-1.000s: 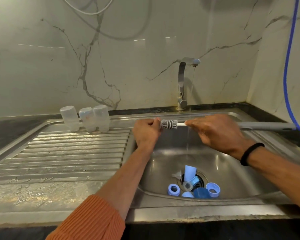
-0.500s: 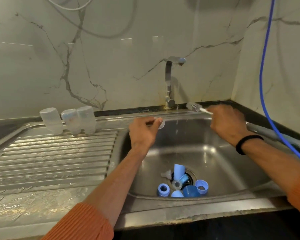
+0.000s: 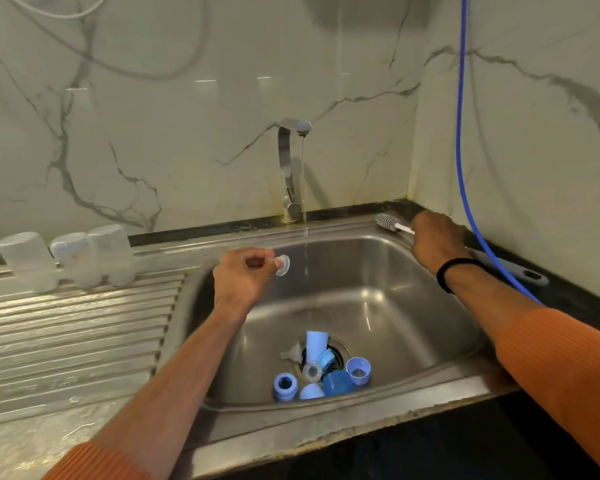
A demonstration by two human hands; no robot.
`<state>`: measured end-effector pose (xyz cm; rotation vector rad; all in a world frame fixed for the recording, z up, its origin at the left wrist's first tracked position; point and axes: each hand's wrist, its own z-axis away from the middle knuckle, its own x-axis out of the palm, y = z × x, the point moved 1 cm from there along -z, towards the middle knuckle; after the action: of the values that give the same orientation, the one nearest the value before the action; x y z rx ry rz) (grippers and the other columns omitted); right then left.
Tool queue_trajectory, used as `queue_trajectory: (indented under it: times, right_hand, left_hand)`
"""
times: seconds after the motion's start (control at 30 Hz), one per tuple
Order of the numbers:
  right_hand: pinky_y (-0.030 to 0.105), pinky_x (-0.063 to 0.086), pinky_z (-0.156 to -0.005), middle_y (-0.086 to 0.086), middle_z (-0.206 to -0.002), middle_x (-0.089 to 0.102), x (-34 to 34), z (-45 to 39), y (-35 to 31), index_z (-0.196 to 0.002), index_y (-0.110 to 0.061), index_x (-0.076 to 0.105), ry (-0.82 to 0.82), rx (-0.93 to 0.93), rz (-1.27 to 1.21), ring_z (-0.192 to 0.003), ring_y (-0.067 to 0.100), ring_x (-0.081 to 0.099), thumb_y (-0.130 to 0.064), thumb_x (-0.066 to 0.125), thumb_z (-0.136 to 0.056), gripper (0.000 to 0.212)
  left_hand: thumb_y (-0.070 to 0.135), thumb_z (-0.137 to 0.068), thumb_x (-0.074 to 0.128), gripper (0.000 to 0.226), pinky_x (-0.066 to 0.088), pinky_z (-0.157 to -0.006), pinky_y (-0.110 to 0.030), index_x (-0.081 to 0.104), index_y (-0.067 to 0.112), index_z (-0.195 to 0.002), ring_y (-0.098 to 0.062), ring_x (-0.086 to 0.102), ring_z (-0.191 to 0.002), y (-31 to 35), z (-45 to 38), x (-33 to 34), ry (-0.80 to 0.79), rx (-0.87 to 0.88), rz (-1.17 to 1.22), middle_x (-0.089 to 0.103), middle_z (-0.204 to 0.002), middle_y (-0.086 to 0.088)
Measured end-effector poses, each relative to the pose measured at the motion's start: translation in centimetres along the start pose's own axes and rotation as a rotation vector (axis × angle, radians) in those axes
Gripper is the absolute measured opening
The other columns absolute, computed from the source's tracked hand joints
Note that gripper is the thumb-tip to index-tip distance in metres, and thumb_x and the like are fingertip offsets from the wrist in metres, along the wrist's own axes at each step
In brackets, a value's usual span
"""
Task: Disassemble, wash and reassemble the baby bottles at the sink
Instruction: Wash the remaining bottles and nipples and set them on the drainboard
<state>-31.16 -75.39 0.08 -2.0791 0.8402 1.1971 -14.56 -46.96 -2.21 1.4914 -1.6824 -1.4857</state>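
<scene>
My left hand point(image 3: 241, 277) pinches a clear silicone teat point(image 3: 282, 265) over the left side of the steel sink point(image 3: 378, 296), just left of the running water. My right hand point(image 3: 435, 242) grips the grey bottle brush point(image 3: 390, 223) at the sink's back right corner, its bristle head resting on the rim and its handle end lying on the dark counter. Several blue rings, caps and a clear teat point(image 3: 321, 372) lie around the drain. Three clear bottle bodies point(image 3: 68, 256) stand upside down on the drainboard at the back left.
The tap point(image 3: 290, 168) runs a thin stream into the basin. A blue hose point(image 3: 463, 150) hangs down the right wall to the counter. The ribbed drainboard point(image 3: 73, 334) stretches left of the basin, wet near its front edge.
My right hand pulled the brush out of the teat and carried it to the sink's back right corner. My left hand stayed over the basin with the teat. The camera view shifted right.
</scene>
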Motion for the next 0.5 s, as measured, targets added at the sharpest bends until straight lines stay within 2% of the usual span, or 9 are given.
queue_trajectory:
  times: [0.2, 0.33, 0.5]
  right_hand:
    - [0.051, 0.049, -0.096, 0.019, -0.118, 0.066, 0.13, 0.45, 0.04, -0.118, -0.008, 0.065, -0.019, -0.017, 0.067, -0.115, 0.043, 0.059, -0.006, 0.064, -0.092, 0.026]
    - [0.053, 0.051, -0.098, 0.019, -0.118, 0.066, 0.01, 0.65, -0.28, -0.117, -0.008, 0.066, -0.024, -0.024, 0.073, -0.116, 0.044, 0.059, -0.004, 0.062, -0.091, 0.026]
    - [0.049, 0.049, -0.091, 0.021, -0.116, 0.065, 0.16, 0.76, -0.22, -0.114, -0.006, 0.066, -0.001, -0.005, 0.041, -0.113, 0.043, 0.058, -0.002, 0.061, -0.092, 0.023]
  left_hand:
    - [0.027, -0.083, 0.086, 0.022, 0.059, -0.093, -0.049, 0.082, 0.014, -0.101, -0.027, 0.075, -0.089, -0.09, -0.02, 0.06, -0.008, -0.009, 0.023, 0.079, -0.090, -0.006]
    - [0.029, -0.082, 0.086, 0.025, 0.059, -0.093, -0.049, 0.081, 0.013, -0.102, -0.026, 0.075, -0.091, -0.13, -0.11, 0.04, -0.010, -0.023, 0.031, 0.079, -0.091, -0.007]
    - [0.028, -0.082, 0.086, 0.026, 0.061, -0.090, -0.048, 0.081, 0.012, -0.102, -0.025, 0.075, -0.089, -0.17, -0.08, 0.06, -0.008, -0.021, 0.037, 0.078, -0.091, -0.007]
